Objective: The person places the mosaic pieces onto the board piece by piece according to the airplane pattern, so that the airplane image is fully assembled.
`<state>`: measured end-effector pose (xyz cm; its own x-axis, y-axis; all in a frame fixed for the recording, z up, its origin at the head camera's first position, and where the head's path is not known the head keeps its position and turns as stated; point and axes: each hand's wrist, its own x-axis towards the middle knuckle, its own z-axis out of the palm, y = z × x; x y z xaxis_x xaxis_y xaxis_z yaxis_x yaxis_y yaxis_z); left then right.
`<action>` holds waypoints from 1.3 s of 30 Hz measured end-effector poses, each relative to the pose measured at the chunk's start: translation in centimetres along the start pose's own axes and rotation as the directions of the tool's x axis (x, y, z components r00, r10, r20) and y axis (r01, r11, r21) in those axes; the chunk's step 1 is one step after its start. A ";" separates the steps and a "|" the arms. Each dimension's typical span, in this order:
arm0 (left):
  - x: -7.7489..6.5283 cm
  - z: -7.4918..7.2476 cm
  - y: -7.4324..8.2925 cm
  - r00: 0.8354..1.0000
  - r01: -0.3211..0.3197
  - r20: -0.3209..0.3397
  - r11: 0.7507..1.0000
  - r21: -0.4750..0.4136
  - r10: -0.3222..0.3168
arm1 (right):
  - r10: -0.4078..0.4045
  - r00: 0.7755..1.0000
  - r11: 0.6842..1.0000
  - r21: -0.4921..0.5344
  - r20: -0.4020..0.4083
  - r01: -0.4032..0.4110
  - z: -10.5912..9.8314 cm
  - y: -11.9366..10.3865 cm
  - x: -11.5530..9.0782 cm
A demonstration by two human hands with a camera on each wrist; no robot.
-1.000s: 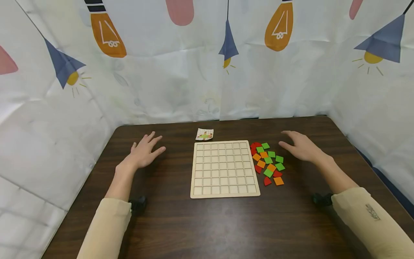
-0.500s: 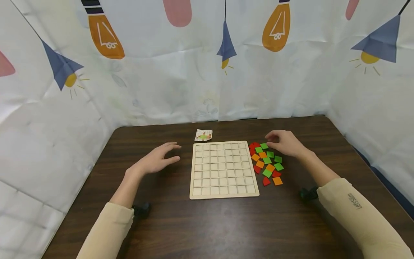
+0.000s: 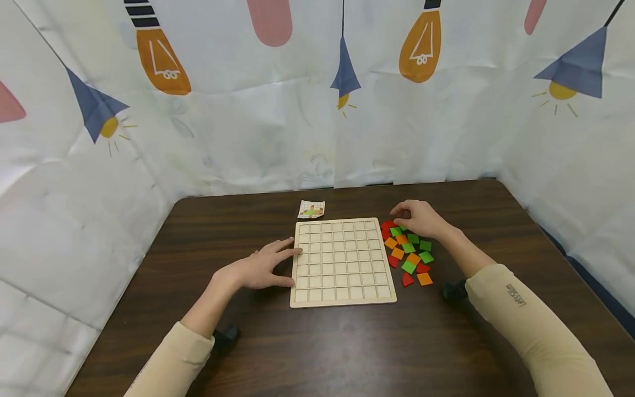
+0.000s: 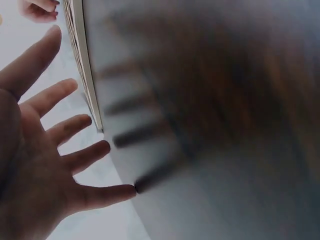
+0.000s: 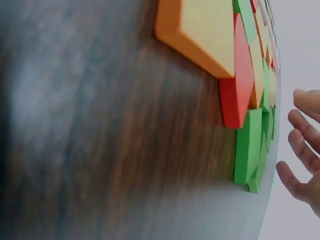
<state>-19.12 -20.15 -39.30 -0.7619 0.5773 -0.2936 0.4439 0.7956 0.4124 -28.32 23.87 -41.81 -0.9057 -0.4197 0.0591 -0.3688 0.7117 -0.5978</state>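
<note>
A pale wooden board [image 3: 343,262] with a grid of square recesses lies flat on the dark table. At its left edge is my left hand [image 3: 265,267], fingers spread and straight; in the left wrist view those fingers [image 4: 70,127] show beside the board's edge [image 4: 87,65], and whether they touch it I cannot tell. To the board's right lie loose flat tiles: green squares [image 3: 408,267], orange squares [image 3: 424,279] and red rounded pieces [image 3: 407,279]. Over the far end of these tiles hovers my right hand [image 3: 421,219], fingers loosely bent. Nothing shows between its fingers [image 5: 302,145] in the right wrist view.
Behind the board lies a small card [image 3: 311,209] printed with a coloured grid pattern. A white curtain [image 3: 248,138] with lamp and bulb prints stands along the back and sides of the brown table [image 3: 337,347].
My left hand has moved right, from over the bare table to the board's left edge. My right hand has moved left over the tiles. Board and tiles look unmoved.
</note>
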 end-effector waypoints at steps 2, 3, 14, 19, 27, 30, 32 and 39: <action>0.1 0.2 0.2 1.000 -0.006 0.012 1.000 -0.004 0.006 | -0.002 1.000 1.000 0.002 -0.002 0.002 0.2 0.0 0.2; 0.1 0.3 0.2 1.000 -0.007 0.018 1.000 -0.004 0.007 | -0.006 1.000 1.000 0.002 -0.003 0.006 0.4 0.0 0.3; 0.4 0.6 0.4 1.000 0.007 0.006 1.000 0.012 -0.007 | -0.025 1.000 0.999 -0.037 0.001 0.025 0.9 0.3 1.1; 0.5 0.7 0.5 1.000 0.020 0.004 1.000 0.022 -0.020 | -0.013 1.000 0.999 -0.042 0.007 0.013 1.2 0.5 1.2; 0.5 0.6 0.7 0.999 0.044 0.010 0.999 0.027 -0.045 | 0.005 1.000 0.999 -0.042 0.002 -0.005 0.9 0.4 1.1; 0.5 0.5 0.6 0.999 0.043 0.011 0.999 0.029 -0.043 | 0.006 1.000 0.999 -0.043 0.009 -0.005 0.8 0.7 1.1; 0.5 0.5 0.6 0.999 0.043 0.010 0.999 0.027 -0.043 | -0.002 1.000 0.999 -0.041 0.014 0.002 0.7 0.7 0.9; 0.5 0.6 0.6 0.998 0.055 0.024 0.998 0.022 -0.056 | -0.014 1.000 0.998 -0.059 0.018 0.015 0.3 0.7 0.9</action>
<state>-19.01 -19.27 -39.71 -0.7741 0.5364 -0.3363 0.4113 0.8299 0.3769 -29.36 23.79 -42.46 -0.8964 -0.4401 0.0529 -0.3943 0.7371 -0.5489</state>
